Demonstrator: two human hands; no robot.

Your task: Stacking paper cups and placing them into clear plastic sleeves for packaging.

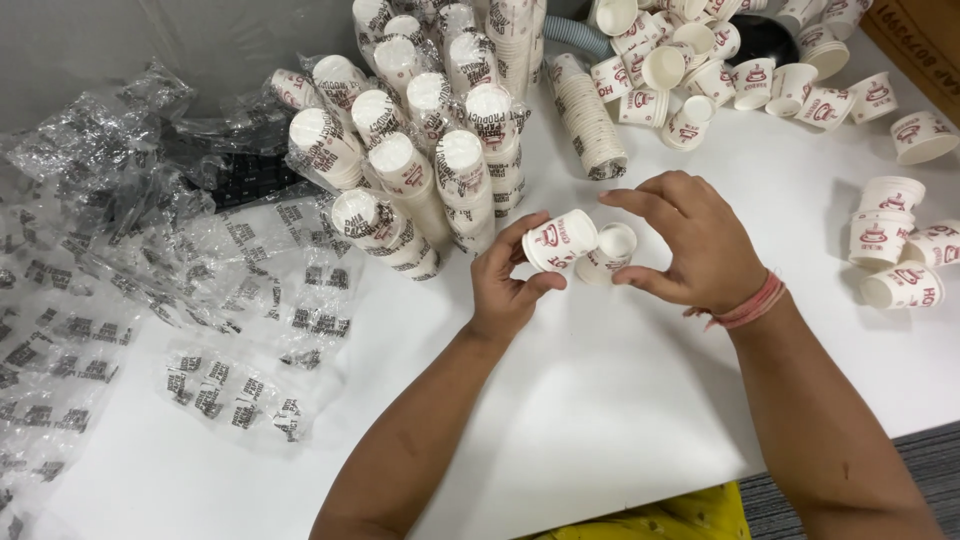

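My left hand [508, 285] grips a small white paper cup [558, 240] with a red print, lying on its side with its base toward me. My right hand [690, 240] pinches a second, similar paper cup [608, 252] by its rim, right beside the first; the two cups touch or nearly touch above the white table [600, 400]. A red thread band circles my right wrist.
Wrapped stacks of cups [430, 160] stand behind my left hand. A bare stack [588, 115] lies on its side. Loose cups [720, 70] pile at the back, and more cups [895, 245] sit at the right. Empty plastic wrappers [150, 300] cover the left.
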